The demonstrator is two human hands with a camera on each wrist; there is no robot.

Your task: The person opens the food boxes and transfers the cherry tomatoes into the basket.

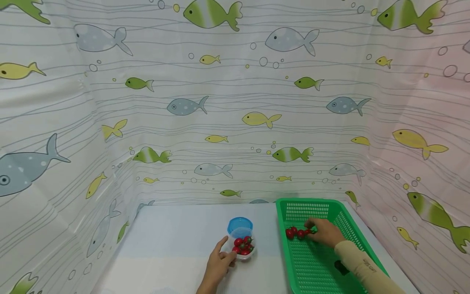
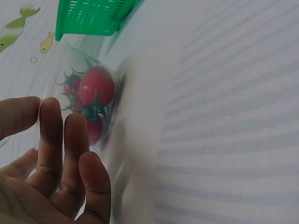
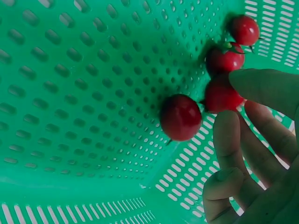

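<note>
My left hand (image 1: pixel 219 263) pinches the near left rim of a small clear plastic container (image 1: pixel 245 257) between thumb and fingertips. Several cherry tomatoes (image 1: pixel 238 241) with green stems lie in it; the left wrist view shows red tomatoes (image 2: pixel 96 86) through its wall. Inside the green basket (image 1: pixel 288 261), my right hand (image 1: pixel 324 233) pinches a cherry tomato (image 3: pixel 221 94) between thumb and fingers. Beside that one, the right wrist view has a loose tomato (image 3: pixel 181 117) and two more tomatoes (image 3: pixel 245 30) in a row along the basket.
Behind the container and touching it sits a round blue lid (image 1: pixel 240 223). A small black object (image 1: pixel 341 267) shows by the right sleeve, over the basket. Fish-patterned sheeting (image 1: pixel 220 122) encloses the white table (image 1: pixel 165 245) at the back and both sides.
</note>
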